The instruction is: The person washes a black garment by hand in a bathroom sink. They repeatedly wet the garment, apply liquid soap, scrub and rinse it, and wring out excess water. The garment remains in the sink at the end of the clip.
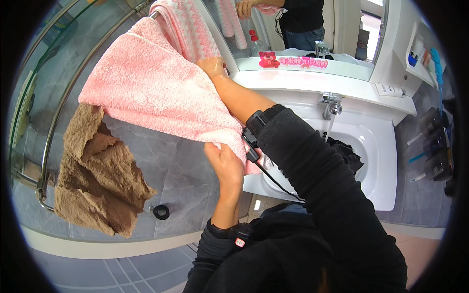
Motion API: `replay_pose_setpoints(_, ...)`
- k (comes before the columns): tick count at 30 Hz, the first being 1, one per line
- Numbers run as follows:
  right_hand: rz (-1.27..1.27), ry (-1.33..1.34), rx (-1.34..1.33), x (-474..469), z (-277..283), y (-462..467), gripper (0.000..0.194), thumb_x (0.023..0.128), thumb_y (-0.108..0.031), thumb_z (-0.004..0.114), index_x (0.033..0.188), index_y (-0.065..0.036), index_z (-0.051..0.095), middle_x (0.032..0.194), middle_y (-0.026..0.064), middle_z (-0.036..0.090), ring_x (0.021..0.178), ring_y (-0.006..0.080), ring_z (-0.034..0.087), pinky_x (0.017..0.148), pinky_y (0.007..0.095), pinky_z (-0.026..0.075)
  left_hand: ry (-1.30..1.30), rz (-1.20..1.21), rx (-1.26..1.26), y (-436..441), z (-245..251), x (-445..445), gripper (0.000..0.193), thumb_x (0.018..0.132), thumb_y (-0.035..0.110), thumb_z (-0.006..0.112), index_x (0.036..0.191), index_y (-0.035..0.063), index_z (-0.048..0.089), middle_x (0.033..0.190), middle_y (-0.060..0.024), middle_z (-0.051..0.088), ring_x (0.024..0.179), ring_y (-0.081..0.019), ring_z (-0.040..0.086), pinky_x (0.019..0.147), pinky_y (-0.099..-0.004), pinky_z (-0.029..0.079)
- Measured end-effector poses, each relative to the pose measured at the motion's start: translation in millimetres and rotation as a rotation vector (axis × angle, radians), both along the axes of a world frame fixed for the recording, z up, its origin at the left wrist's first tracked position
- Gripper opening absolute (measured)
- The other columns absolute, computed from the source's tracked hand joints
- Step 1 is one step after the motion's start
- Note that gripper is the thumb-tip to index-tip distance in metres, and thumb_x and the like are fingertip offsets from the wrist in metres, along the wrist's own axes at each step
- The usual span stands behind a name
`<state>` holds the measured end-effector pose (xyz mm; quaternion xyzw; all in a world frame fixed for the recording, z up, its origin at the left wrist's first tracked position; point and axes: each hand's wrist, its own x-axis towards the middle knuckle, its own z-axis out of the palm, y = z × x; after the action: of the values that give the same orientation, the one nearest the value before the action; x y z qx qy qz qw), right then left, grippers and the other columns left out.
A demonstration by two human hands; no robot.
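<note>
A pink terry towel (157,80) hangs from a metal rail at the left and spreads towards me. My left hand (225,161) grips its lower edge, thumb on top. Higher up, my right hand (212,66) is at the towel's far edge, beside the mirror frame; its fingers are bent and partly hidden, so I cannot tell if they hold cloth. Behind it hangs a pink and white patterned towel (192,31). A brown towel (99,175) hangs at the lower left. Water runs from the chrome faucet (332,105) onto black cloth (344,154) in the white washbasin (381,164).
A mirror (344,33) stands behind a white shelf (293,81) that bears a white tube (390,90). Black holders (436,146) with brushes are on the right wall. A glass shelf with a metal rail (58,113) runs along the left. A black cable hangs from my right wrist.
</note>
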<state>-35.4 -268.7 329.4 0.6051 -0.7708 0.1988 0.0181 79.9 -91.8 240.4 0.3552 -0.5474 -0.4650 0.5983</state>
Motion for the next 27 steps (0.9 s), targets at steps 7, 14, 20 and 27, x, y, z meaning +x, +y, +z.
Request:
replay_pose_setpoints(7,0.042,0.050,-0.017,-1,-3,6,0.037,0.083,-0.039,0.062,0.101,-0.008,0.074,0.103,0.0135,0.072,0.096,0.0312,0.071,0.071,0.0556,0.053,0.274,-0.104,0.126,-4,5,-5,0.022,0.100,0.017,0.049,0.110,-0.0024,0.055,0.095,-0.0057,0.061,0.082,-0.0141,0.061,0.072,-0.0305,0.051)
replay_pose_setpoints(14,0.037,0.089,-0.085,-4,-12,16,0.024,0.080,-0.023,0.068,0.097,-0.008,0.074,0.097,0.0125,0.073,0.091,0.0293,0.071,0.071,0.0475,0.055,0.481,-0.141,0.213,-1,12,-4,0.030,0.102,0.022,0.044,0.118,-0.0030,0.052,0.112,-0.0094,0.060,0.102,-0.0190,0.060,0.089,-0.0341,0.049)
replay_pose_setpoints(20,0.003,0.152,-0.161,-6,-34,-13,0.023,0.078,-0.027,0.069,0.092,-0.011,0.075,0.088,0.0104,0.074,0.081,0.0292,0.072,0.063,0.0476,0.055,0.326,-0.157,0.143,14,12,-10,0.036,0.085,-0.004,0.053,0.120,-0.0021,0.049,0.112,-0.0093,0.058,0.098,-0.0156,0.057,0.088,-0.0297,0.046)
replay_pose_setpoints(27,0.012,0.033,-0.177,7,-30,-7,0.023,0.078,-0.028,0.068,0.092,-0.011,0.073,0.087,0.0104,0.074,0.081,0.0282,0.073,0.063,0.0452,0.056,0.282,0.011,0.013,-2,17,-3,0.033,0.084,-0.008,0.053,0.116,-0.0029,0.050,0.106,-0.0086,0.060,0.092,-0.0152,0.060,0.083,-0.0282,0.048)
